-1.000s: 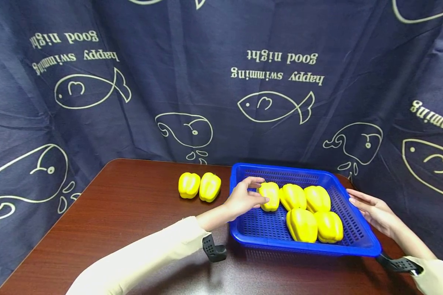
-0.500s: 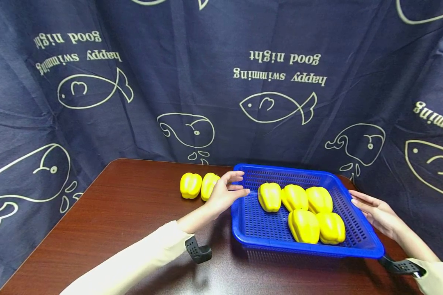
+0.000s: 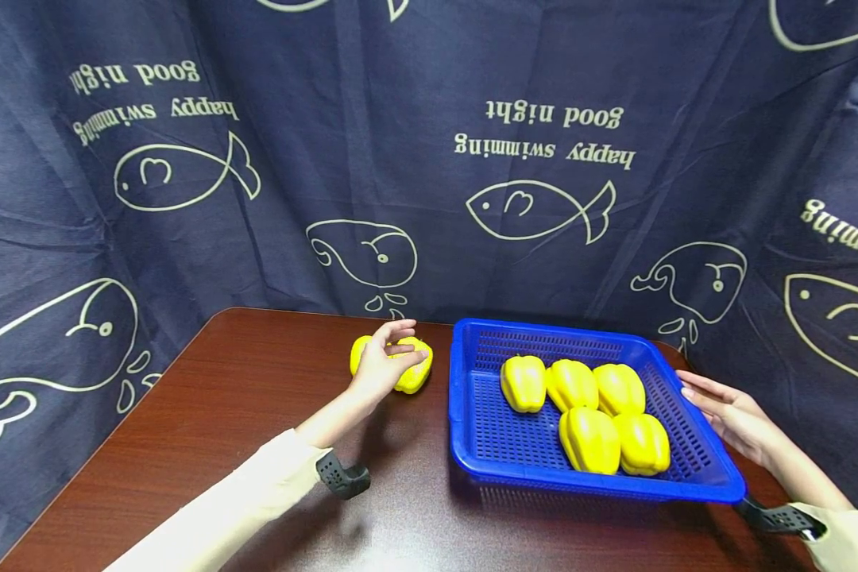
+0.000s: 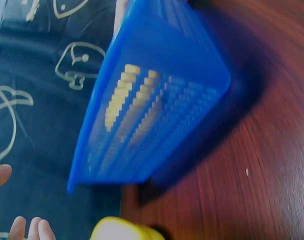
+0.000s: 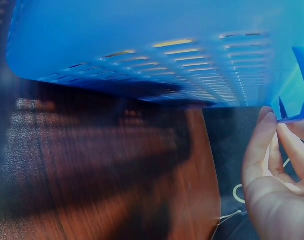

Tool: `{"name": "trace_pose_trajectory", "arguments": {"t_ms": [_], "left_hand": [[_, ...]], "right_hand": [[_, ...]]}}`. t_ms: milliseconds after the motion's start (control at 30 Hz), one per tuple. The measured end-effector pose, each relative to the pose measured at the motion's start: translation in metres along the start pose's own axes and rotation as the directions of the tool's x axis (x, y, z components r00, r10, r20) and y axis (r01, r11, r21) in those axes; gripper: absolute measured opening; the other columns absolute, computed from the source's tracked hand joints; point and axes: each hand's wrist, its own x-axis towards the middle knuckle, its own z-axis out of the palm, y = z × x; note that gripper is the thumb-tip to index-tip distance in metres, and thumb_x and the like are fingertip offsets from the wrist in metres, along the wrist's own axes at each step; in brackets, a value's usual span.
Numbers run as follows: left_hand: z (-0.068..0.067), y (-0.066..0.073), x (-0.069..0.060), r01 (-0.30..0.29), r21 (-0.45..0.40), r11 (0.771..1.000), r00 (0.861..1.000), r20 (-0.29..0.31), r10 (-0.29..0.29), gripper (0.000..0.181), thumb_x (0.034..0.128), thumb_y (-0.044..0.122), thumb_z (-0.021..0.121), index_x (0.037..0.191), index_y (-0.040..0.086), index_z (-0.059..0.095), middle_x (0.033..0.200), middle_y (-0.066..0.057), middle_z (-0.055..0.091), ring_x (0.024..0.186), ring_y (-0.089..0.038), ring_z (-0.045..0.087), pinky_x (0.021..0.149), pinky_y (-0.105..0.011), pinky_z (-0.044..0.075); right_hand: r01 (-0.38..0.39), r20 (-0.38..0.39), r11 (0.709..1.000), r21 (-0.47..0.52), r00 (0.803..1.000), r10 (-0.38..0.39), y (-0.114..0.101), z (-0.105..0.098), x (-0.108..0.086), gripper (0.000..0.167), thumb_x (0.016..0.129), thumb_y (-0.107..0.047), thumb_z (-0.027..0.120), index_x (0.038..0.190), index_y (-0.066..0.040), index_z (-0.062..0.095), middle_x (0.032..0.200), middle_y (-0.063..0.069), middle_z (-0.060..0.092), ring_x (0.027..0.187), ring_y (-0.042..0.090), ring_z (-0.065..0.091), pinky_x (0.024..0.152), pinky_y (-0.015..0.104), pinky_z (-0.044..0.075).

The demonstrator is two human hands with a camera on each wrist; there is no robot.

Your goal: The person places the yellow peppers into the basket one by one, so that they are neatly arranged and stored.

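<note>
My left hand (image 3: 380, 367) is over two yellow bell peppers on the table in the head view, its fingers loosely bent and holding nothing. It partly covers the left bell pepper (image 3: 358, 351) and overlaps the right bell pepper (image 3: 415, 375). In the left wrist view, the fingertips (image 4: 18, 227) show apart from a yellow bell pepper (image 4: 119, 230). At the right side, my right hand (image 3: 736, 421) pinches the rim of a blue plastic basket (image 3: 593, 486); the right wrist view shows thumb and fingers (image 5: 259, 145) meeting at that rim. Several yellow bell peppers (image 3: 589, 441) lie inside the basket.
The brown wooden table (image 3: 207, 429) reaches back to a dark blue curtain (image 3: 415, 151) printed with fish and whales. Perforated basket walls (image 4: 157, 105) rise to the right of the loose peppers. A black strap (image 3: 343, 477) is on the left wrist.
My left hand has let go of a bell pepper in the basket and moved left, out over the rim, to the two peppers on the table. The right hand stays at the basket rim.
</note>
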Motion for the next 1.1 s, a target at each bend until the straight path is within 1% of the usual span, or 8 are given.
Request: {"name": "trace_pose_trajectory", "arguments": {"t_ms": [100, 333, 467, 667, 767, 967, 1033, 1100], "left_hand": [[-0.011, -0.004, 0.004, 0.0, 0.02, 1.0, 1.0, -0.028, 0.0, 0.049, 0.0803, -0.003, 0.069, 0.127, -0.001, 0.054, 0.126, -0.023, 0.058, 0.108, -0.044, 0.06, 0.093, -0.041, 0.053], [-0.032, -0.015, 0.014, 0.032, 0.073, 0.997, 0.996, -0.086, -0.026, 0.048, 0.0818, 0.001, 0.069, 0.128, 0.003, 0.055, 0.126, -0.021, 0.059, 0.108, -0.038, 0.061, 0.094, -0.038, 0.052], [-0.043, -0.022, 0.02, 0.01, 0.084, 0.996, 0.995, -0.097, -0.002, 0.049, 0.0822, -0.001, 0.068, 0.128, 0.002, 0.054, 0.126, -0.022, 0.059, 0.11, -0.039, 0.06, 0.096, -0.039, 0.05], [-0.058, -0.031, 0.028, -0.02, 0.127, 0.992, 0.994, -0.108, 0.033, 0.05, 0.0825, -0.003, 0.068, 0.13, 0.001, 0.052, 0.126, -0.024, 0.058, 0.11, -0.039, 0.06, 0.094, -0.034, 0.049], [-0.065, -0.037, 0.032, -0.004, 0.163, 0.987, 0.992, -0.122, 0.024, 0.05, 0.0828, -0.001, 0.069, 0.13, 0.003, 0.053, 0.127, -0.022, 0.059, 0.111, -0.038, 0.06, 0.093, -0.03, 0.049], [-0.077, -0.053, 0.037, 0.056, 0.185, 0.981, 0.99, -0.138, -0.03, 0.052, 0.0844, 0.004, 0.069, 0.133, 0.004, 0.052, 0.13, -0.021, 0.057, 0.115, -0.04, 0.057, 0.082, -0.014, 0.045], [-0.08, -0.057, 0.037, 0.072, 0.195, 0.978, 0.989, -0.138, -0.045, 0.052, 0.0849, 0.006, 0.069, 0.134, 0.004, 0.051, 0.131, -0.022, 0.056, 0.116, -0.04, 0.056, 0.083, -0.015, 0.046], [-0.082, -0.061, 0.038, 0.081, 0.21, 0.974, 0.99, -0.134, -0.053, 0.052, 0.0854, 0.007, 0.069, 0.134, 0.003, 0.051, 0.132, -0.023, 0.056, 0.116, -0.039, 0.056, 0.088, -0.021, 0.048]], "right_hand": [[-0.005, -0.01, 1.0, -0.007, 1.0, 0.005, -0.002, -0.001, -0.001, 0.042, 0.101, -0.002, 0.04, 0.117, -0.032, 0.066, 0.11, -0.014, 0.069, 0.093, 0.008, 0.069, 0.075, 0.024, 0.057], [-0.012, -0.026, 1.0, -0.004, 1.0, 0.012, -0.003, -0.001, -0.002, 0.042, 0.101, -0.002, 0.041, 0.116, -0.032, 0.067, 0.109, -0.014, 0.07, 0.093, 0.008, 0.07, 0.074, 0.024, 0.057], [-0.014, -0.025, 1.0, 0.001, 1.0, 0.014, -0.003, -0.001, -0.002, 0.042, 0.101, -0.002, 0.041, 0.116, -0.032, 0.067, 0.109, -0.014, 0.07, 0.093, 0.008, 0.07, 0.075, 0.024, 0.058], [-0.006, -0.022, 1.0, -0.005, 1.0, 0.006, -0.003, 0.0, -0.001, 0.042, 0.101, -0.002, 0.04, 0.117, -0.031, 0.066, 0.109, -0.013, 0.07, 0.093, 0.009, 0.07, 0.075, 0.024, 0.058], [0.0, -0.016, 1.0, -0.005, 1.0, 0.0, -0.003, 0.001, -0.001, 0.043, 0.101, -0.001, 0.04, 0.117, -0.031, 0.066, 0.11, -0.013, 0.07, 0.093, 0.009, 0.07, 0.075, 0.024, 0.058], [0.004, -0.005, 1.0, 0.012, 1.0, -0.004, -0.001, 0.001, 0.0, 0.043, 0.1, -0.001, 0.04, 0.118, -0.03, 0.066, 0.111, -0.013, 0.07, 0.095, 0.008, 0.069, 0.076, 0.024, 0.057], [0.008, -0.002, 1.0, 0.014, 1.0, -0.008, -0.001, 0.001, 0.0, 0.043, 0.1, -0.001, 0.04, 0.118, -0.03, 0.066, 0.111, -0.013, 0.07, 0.095, 0.007, 0.069, 0.076, 0.024, 0.057], [0.01, 0.005, 1.0, 0.02, 1.0, -0.01, 0.001, 0.002, 0.0, 0.044, 0.101, 0.0, 0.039, 0.119, -0.03, 0.066, 0.112, -0.013, 0.07, 0.096, 0.007, 0.069, 0.077, 0.023, 0.057]]}}
